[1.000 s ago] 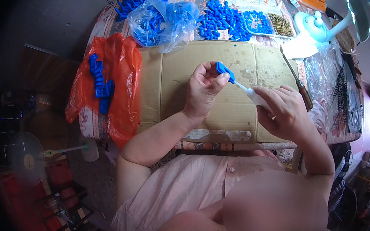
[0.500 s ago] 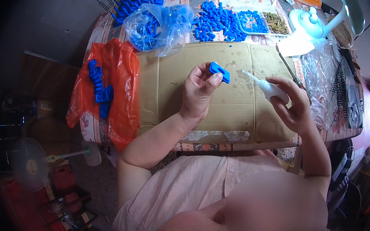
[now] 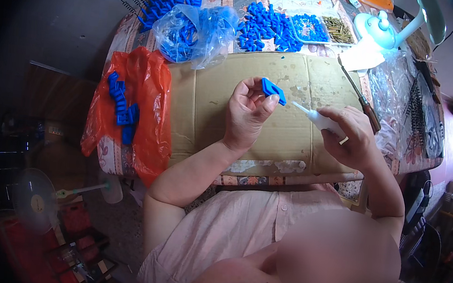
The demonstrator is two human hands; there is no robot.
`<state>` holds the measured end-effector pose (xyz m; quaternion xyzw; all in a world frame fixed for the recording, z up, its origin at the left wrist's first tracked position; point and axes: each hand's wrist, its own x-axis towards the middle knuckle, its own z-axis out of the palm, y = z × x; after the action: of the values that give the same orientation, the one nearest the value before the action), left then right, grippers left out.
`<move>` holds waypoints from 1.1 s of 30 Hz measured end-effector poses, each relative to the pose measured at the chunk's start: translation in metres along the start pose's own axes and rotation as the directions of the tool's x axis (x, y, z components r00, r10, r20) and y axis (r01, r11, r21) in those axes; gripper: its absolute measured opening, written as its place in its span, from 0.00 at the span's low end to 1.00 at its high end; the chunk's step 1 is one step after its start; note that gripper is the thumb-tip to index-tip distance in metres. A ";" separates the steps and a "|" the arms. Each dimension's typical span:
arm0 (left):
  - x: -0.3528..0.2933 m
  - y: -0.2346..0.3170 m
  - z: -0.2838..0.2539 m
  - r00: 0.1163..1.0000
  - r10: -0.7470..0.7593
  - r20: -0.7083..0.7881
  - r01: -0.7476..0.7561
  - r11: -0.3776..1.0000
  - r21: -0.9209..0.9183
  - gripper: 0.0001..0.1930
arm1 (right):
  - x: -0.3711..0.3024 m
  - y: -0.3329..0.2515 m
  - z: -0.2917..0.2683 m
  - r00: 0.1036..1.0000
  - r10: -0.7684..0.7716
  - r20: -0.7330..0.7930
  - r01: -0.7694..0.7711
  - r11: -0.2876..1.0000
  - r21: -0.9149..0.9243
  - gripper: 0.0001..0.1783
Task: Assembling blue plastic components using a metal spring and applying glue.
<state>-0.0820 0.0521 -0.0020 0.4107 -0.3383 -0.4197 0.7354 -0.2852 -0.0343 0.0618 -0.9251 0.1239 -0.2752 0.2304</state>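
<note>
Pinched between the thumb and fingers of my left hand (image 3: 248, 113) is a small blue plastic block (image 3: 273, 91), held tilted above the cardboard. My right hand (image 3: 350, 134) is wrapped round a white squeeze bottle (image 3: 326, 124) with a long thin nozzle. Its tip points left toward the block, a short gap away from it. Beneath both hands lies a flattened cardboard sheet (image 3: 212, 118) with dark stains. Beyond my right hand lies a screwdriver (image 3: 368, 109) with a wooden handle.
A red plastic bag (image 3: 153, 112) with several blue blocks (image 3: 121, 101) lies on the left. Along the back are a clear bag (image 3: 193, 34), a heap of blue cone-shaped pieces (image 3: 267, 28), a tray of brass pins (image 3: 338, 29) and a lit lamp (image 3: 376, 30). Black springs (image 3: 416, 110) lie far right.
The blue block has turned in my left fingers and shifted slightly right. My right hand has lowered a little, bringing the bottle's nozzle down and slightly left, nearer the block.
</note>
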 end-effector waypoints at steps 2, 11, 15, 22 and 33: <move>-0.001 0.002 0.003 1.000 -0.008 0.004 0.008 1.000 0.020 0.20 | 0.000 0.001 0.000 1.000 -0.001 -0.004 0.001 1.000 -0.010 0.22; -0.004 0.002 0.002 1.000 0.020 0.017 -0.022 0.994 0.111 0.23 | -0.001 0.000 -0.002 1.000 -0.005 0.001 0.005 1.000 -0.021 0.22; -0.003 0.001 0.003 1.000 0.009 0.002 -0.009 0.993 0.118 0.23 | -0.002 -0.001 -0.002 0.999 -0.026 0.023 0.027 0.999 -0.046 0.22; -0.002 0.002 0.002 0.999 -0.034 0.002 0.033 0.999 0.027 0.20 | 0.004 -0.005 0.004 0.999 -0.047 0.026 0.049 0.998 -0.050 0.22; -0.001 0.000 0.001 0.999 -0.046 0.000 0.046 0.999 0.004 0.19 | 0.008 -0.006 0.007 0.998 -0.045 0.045 0.049 0.995 -0.082 0.21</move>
<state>-0.0828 0.0532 -0.0015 0.4198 -0.3295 -0.4359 0.7247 -0.2744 -0.0297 0.0628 -0.9423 0.1084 -0.2553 0.1877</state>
